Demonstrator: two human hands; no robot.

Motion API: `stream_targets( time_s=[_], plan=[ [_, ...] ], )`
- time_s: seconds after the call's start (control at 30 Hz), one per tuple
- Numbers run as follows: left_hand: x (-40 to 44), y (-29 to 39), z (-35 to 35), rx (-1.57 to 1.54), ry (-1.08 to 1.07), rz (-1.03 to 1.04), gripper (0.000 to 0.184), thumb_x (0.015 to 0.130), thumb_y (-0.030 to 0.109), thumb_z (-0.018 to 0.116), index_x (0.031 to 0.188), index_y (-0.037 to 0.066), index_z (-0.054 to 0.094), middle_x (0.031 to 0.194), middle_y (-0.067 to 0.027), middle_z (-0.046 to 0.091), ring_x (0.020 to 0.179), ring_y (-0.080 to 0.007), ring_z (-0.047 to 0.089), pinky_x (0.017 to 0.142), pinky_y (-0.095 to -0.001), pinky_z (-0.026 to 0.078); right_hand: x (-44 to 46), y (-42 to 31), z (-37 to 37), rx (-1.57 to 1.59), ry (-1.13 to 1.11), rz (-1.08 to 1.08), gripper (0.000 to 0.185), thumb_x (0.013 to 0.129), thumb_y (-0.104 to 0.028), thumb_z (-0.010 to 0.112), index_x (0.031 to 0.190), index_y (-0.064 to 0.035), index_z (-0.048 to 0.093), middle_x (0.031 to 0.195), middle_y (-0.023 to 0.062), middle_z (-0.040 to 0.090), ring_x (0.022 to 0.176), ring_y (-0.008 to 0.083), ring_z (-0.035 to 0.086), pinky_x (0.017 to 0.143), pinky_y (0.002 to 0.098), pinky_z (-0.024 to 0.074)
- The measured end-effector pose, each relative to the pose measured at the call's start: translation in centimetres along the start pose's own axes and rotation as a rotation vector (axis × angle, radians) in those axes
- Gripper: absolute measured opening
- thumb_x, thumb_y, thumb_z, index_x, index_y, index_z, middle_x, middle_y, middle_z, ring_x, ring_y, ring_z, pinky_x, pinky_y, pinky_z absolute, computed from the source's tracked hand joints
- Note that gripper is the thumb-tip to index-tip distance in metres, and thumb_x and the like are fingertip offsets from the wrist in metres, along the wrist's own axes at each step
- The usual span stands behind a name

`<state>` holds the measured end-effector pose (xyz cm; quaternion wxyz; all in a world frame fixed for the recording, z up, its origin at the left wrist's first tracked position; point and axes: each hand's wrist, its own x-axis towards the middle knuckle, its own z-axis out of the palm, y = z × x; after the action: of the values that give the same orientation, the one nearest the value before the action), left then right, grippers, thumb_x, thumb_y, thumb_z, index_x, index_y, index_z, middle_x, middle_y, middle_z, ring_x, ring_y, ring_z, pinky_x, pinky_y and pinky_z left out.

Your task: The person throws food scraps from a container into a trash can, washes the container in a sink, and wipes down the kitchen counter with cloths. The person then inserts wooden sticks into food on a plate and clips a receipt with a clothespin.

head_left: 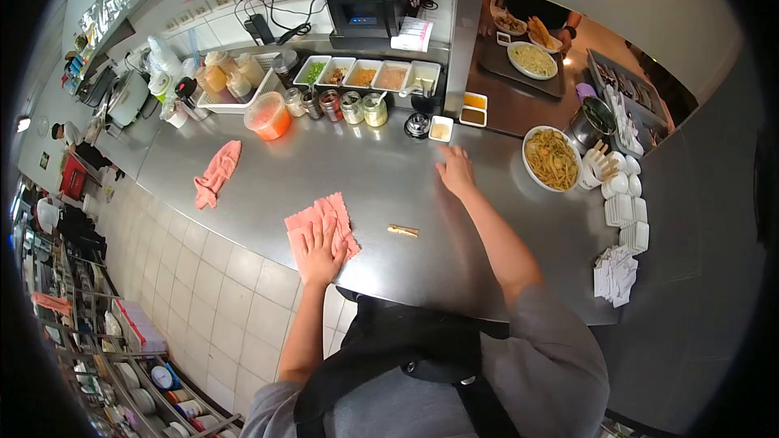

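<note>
My left hand (320, 256) lies flat, fingers spread, on a pink cloth (342, 223) near the counter's front edge. My right hand (457, 170) reaches forward over the steel counter (389, 178); its fingers are partly stretched out, with nothing visible in them. Just beyond its fingertips sits a small square white dish (441, 129) with pale contents; I cannot tell whether they touch. Left of that dish is a dark-lidded jar (417, 125). A small tan folded strip (402, 230) lies between my hands. Another pink cloth (218, 174) lies crumpled to the left.
A bowl of noodles (553, 159) stands right of my right arm, near stacked white dishes (619, 211) and napkins (616, 276). Topping trays (363, 74), jars (351, 108) and an orange tub (268, 117) line the back. Beyond the pass-through, a person stands by a tray (507, 77).
</note>
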<state>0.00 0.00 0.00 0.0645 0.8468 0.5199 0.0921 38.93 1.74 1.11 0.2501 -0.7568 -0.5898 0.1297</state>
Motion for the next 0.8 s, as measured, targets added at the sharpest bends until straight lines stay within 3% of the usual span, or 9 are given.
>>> stream_targets(
  time_s=[0.07,0.17,0.3,0.37,0.4,0.5,0.53,0.73,0.8],
  plan=[
    [-0.5,0.0,-0.2,0.010,-0.012,-0.020,0.063,0.087,0.049,0.046,0.143,0.025,0.029,0.150,-0.0093,0.022,0.139,-0.0330,0.013,0.112,-0.0495,0.007,1.5,-0.5,0.4,-0.161,0.190,0.142,0.047,0.078,-0.023,0.068,0.121,-0.0117,0.054,0.115,0.0126,0.048,0.110,0.0304,0.047,0.092,0.0478,0.0405],
    [-0.1,0.9,-0.8,0.033,-0.037,-0.024,0.062,0.087,0.048,0.047,0.143,0.026,0.030,0.150,-0.0093,0.022,0.140,-0.0324,0.013,0.112,-0.0491,0.007,3.2,0.3,0.4,-0.227,0.187,0.200,0.034,0.076,-0.022,0.069,0.107,-0.0086,0.061,0.115,0.0140,0.047,0.109,0.0320,0.046,0.090,0.0473,0.0406],
    [0.6,0.9,-1.8,0.071,-0.063,-0.011,0.062,0.089,0.047,0.042,0.144,0.024,0.026,0.151,-0.0076,0.020,0.140,-0.0314,0.012,0.113,-0.0458,0.007,0.8,-0.5,0.5,-0.330,0.225,0.180,0.029,0.073,-0.023,0.072,0.096,-0.0072,0.062,0.114,0.0157,0.048,0.110,0.0344,0.045,0.090,0.0475,0.0398],
    [1.3,0.3,-1.7,0.047,-0.058,0.019,0.063,0.088,0.048,0.042,0.144,0.024,0.026,0.151,-0.0083,0.020,0.140,-0.0314,0.011,0.113,-0.0462,0.007,-1.2,-0.3,0.4,-0.374,0.271,0.004,0.031,0.068,-0.023,0.075,0.092,-0.0077,0.062,0.110,0.0162,0.048,0.108,0.0358,0.045,0.090,0.0474,0.0394],
    [1.7,0.1,-1.8,0.050,-0.069,0.023,0.063,0.088,0.048,0.042,0.144,0.023,0.026,0.151,-0.0088,0.020,0.140,-0.0313,0.011,0.113,-0.0463,0.006,-2.1,-0.4,-0.2,-0.249,0.084,0.075,0.041,0.068,-0.023,0.073,0.103,-0.0055,0.062,0.115,0.0169,0.048,0.108,0.0347,0.045,0.089,0.0464,0.0399],
    [3.6,-1.9,-1.0,0.030,-0.079,0.081,0.063,0.088,0.048,0.042,0.144,0.022,0.027,0.151,-0.0103,0.019,0.140,-0.0318,0.010,0.113,-0.0463,0.005,-6.0,-1.5,-1.5,-0.071,0.037,0.165,0.052,0.063,-0.023,0.075,0.108,-0.0052,0.057,0.113,0.0170,0.049,0.105,0.0356,0.046,0.089,0.0445,0.0403],
    [4.6,-2.6,-0.5,0.007,-0.065,0.084,0.064,0.088,0.049,0.043,0.144,0.023,0.027,0.151,-0.0099,0.019,0.140,-0.0315,0.009,0.113,-0.0473,0.004,-7.4,-1.5,-1.4,-0.053,0.091,0.184,0.063,0.061,-0.023,0.077,0.115,-0.0067,0.050,0.110,0.0167,0.050,0.103,0.0359,0.047,0.089,0.0428,0.0408],
    [9.8,-7.2,-2.8,0.053,-0.080,0.125,0.066,0.089,0.051,0.042,0.145,0.022,0.023,0.151,-0.0140,0.017,0.141,-0.0320,0.007,0.112,-0.0475,0.001,-19.9,-8.1,1.5,-0.002,0.400,0.393,0.074,0.060,-0.023,0.077,0.125,-0.0084,0.043,0.111,0.0164,0.050,0.104,0.0354,0.046,0.091,0.0430,0.0393],
    [10.6,-4.0,0.6,-0.048,-0.079,0.202,0.066,0.089,0.051,0.042,0.146,0.022,0.022,0.151,-0.0149,0.016,0.141,-0.0323,0.007,0.112,-0.0476,0.000,-25.8,-7.8,-1.6,-0.095,0.445,0.518,0.079,0.061,-0.024,0.077,0.130,-0.0085,0.041,0.111,0.0163,0.049,0.104,0.0351,0.045,0.090,0.0431,0.0392]
  ],
)
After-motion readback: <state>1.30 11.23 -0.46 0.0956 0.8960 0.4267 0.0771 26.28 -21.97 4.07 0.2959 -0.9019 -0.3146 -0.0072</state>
